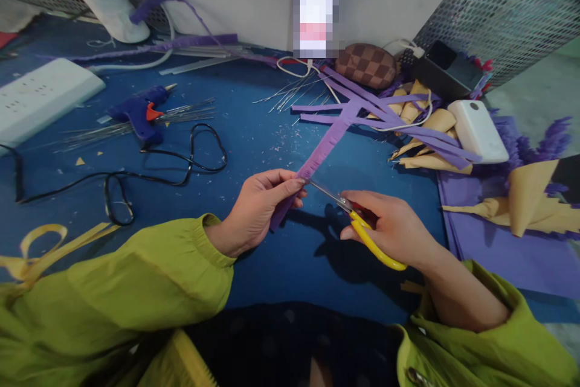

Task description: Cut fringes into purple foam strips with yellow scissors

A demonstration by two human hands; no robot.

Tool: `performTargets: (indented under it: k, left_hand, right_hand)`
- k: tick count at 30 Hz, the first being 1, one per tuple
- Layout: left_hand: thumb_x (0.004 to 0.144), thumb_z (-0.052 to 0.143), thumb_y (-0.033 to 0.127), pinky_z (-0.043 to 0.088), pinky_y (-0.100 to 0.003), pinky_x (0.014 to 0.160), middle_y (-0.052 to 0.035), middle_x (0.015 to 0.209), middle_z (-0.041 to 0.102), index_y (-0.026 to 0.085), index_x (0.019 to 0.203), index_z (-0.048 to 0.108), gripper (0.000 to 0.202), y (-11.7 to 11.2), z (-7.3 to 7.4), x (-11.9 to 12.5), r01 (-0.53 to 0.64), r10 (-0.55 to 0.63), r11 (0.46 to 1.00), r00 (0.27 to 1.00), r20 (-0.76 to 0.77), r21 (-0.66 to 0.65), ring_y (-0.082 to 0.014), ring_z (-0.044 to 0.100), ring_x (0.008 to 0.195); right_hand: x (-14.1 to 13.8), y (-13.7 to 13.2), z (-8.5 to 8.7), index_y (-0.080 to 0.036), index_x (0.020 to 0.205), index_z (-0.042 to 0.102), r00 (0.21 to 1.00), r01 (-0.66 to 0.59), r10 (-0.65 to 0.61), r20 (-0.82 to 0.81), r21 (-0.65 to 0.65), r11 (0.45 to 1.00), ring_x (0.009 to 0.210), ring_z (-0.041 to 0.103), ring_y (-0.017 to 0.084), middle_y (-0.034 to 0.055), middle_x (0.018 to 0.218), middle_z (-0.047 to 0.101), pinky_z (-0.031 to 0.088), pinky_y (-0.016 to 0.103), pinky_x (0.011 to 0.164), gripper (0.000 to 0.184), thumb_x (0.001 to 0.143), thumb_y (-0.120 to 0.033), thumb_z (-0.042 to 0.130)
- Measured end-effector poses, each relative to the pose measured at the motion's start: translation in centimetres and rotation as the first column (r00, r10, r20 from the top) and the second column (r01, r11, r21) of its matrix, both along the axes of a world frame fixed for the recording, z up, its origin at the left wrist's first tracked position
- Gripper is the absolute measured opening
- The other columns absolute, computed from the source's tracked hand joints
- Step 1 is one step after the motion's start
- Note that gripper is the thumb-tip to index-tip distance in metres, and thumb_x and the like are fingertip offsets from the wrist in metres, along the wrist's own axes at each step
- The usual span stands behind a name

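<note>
My left hand [267, 203] pinches a purple paper strip [330, 140] between thumb and fingers. One end of the strip hangs below the hand; the other slants up to the right toward loose purple strips. My right hand [389, 224] grips scissors [374, 244] with yellow handles. The scissor blades point up and left, their tips touching the strip's edge beside my left thumb. How far the blades are parted is too small to tell. Beneath both hands lies the blue tabletop [267, 278].
A blue glue gun [140, 110] with its black cord and thin wires lies left, near a white power strip [49, 94]. Purple strips [408, 121], a checkered pouch [366, 65], a white box [479, 131] and paper-wrapped purple flowers [521, 194] crowd the right. A phone [319, 3] stands behind.
</note>
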State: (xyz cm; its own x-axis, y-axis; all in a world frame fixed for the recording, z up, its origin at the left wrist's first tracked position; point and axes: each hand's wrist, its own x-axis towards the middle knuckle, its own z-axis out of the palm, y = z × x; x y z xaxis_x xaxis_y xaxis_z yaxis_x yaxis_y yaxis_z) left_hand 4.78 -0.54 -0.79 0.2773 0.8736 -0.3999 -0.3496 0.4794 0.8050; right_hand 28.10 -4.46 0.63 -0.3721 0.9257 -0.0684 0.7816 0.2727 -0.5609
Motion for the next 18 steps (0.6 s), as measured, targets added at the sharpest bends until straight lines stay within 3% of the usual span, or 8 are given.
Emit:
performTargets:
  k: [5, 12, 18]
  left_hand:
    - [0.07, 0.08, 0.025, 0.048, -0.017, 0.059, -0.0003, 0.065, 0.068, 0.015, 0.072, 0.071, 0.014, 0.03, -0.07, -0.04, 0.009, -0.009, 1.0, 1.0, 0.006, 0.01, -0.0075, 0.06, 0.058]
    - [0.069, 0.081, 0.028, 0.045, -0.018, 0.052, -0.0008, 0.066, 0.068, 0.015, 0.073, 0.071, 0.017, -0.19, -0.09, 0.12, 0.016, -0.015, 1.0, 0.998, -0.06, 0.023, -0.0089, 0.061, 0.058]
    - [0.069, 0.081, 0.028, 0.046, -0.019, 0.053, -0.0002, 0.067, 0.068, 0.017, 0.074, 0.071, 0.016, -0.25, -0.18, 0.18, 0.013, -0.009, 0.999, 0.997, -0.076, 0.051, -0.0095, 0.061, 0.058]
  right_hand:
    - [-0.13, -0.1, 0.07, -0.021, 0.115, 0.064, 0.997, -0.009, 0.005, 0.077, 0.057, 0.998, 0.065, 0.06, 0.015, 0.0044, 0.086, 0.069, 0.044, 0.026, 0.062, 0.053, 0.083, -0.063, 0.059]
    - [-0.22, -0.2, 0.02, -0.02, 0.116, 0.064, 0.999, -0.018, 0.015, 0.052, 0.058, 0.998, 0.069, 0.062, 0.016, 0.006, 0.09, 0.071, 0.045, 0.026, 0.064, 0.057, 0.083, -0.066, 0.057]
    - [-0.25, -0.22, 0.06, -0.02, 0.112, 0.065, 0.998, -0.03, 0.027, 0.06, 0.052, 0.998, 0.062, 0.059, 0.014, 0.0041, 0.081, 0.068, 0.042, 0.025, 0.059, 0.052, 0.087, -0.064, 0.053]
